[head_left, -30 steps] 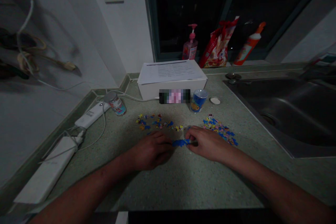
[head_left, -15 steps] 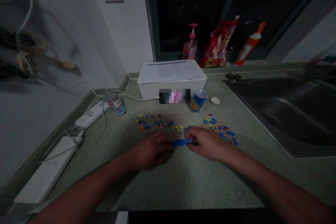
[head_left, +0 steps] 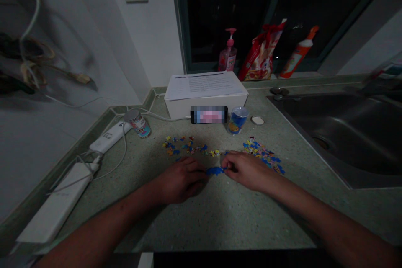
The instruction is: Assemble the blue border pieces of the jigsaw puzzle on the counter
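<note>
My left hand point(head_left: 182, 179), curled, hold hidden, and right hand point(head_left: 245, 169), finger and thumb pinching the blue puzzle strip point(head_left: 215, 171) between them: step, seemingly, joining pieces; next calls for fine alignment.

A grey metal sink point(head_left: 364, 134) with a dull sheen, right; speckled, stone-like green countertop point(head_left: 201, 222), below; matt-looking blue jigsaw pieces point(head_left: 215, 171), centre; matt white printed paper sheet point(head_left: 204, 86) and glossy red plastic bag point(head_left: 258, 55), above.

Blue pcs point(head_left: 215, 171) btwn L hand point(head_left: 182, 180), R hand point(head_left: 244, 170)
</note>
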### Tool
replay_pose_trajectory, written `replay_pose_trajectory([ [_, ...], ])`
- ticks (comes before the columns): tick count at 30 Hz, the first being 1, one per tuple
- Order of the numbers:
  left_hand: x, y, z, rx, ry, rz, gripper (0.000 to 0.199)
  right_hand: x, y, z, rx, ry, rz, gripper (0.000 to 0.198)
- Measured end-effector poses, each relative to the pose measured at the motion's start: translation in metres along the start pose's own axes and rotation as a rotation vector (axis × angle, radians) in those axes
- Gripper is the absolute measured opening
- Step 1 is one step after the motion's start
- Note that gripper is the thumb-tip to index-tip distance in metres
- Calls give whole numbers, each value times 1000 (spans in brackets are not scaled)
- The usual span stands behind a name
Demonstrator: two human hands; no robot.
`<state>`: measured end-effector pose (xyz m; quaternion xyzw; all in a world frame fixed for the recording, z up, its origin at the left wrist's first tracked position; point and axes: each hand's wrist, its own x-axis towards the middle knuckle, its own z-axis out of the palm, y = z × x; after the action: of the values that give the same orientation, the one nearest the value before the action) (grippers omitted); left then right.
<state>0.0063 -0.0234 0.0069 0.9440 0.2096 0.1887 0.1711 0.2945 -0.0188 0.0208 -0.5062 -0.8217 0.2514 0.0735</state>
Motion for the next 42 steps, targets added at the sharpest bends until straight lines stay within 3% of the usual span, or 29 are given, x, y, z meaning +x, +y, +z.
replay_pose_trajectory([
  [11,-1,-1,2,6,6,8,17,1,4,-6,32,-27,-72,29],
  [17,-4,-4,2,17,71,-11,16,-2,-1,-9,-21,-13,6,19],
  [22,-8,-11,-3,70,124,-105,14,-4,-1,-12,-50,-47,35,15],
  [27,-10,-13,-7,95,89,-196,11,-4,0,-13,-49,-49,40,17],
  [42,-9,-13,-1,51,27,-176,15,-2,2,-8,-49,-32,15,15],
])
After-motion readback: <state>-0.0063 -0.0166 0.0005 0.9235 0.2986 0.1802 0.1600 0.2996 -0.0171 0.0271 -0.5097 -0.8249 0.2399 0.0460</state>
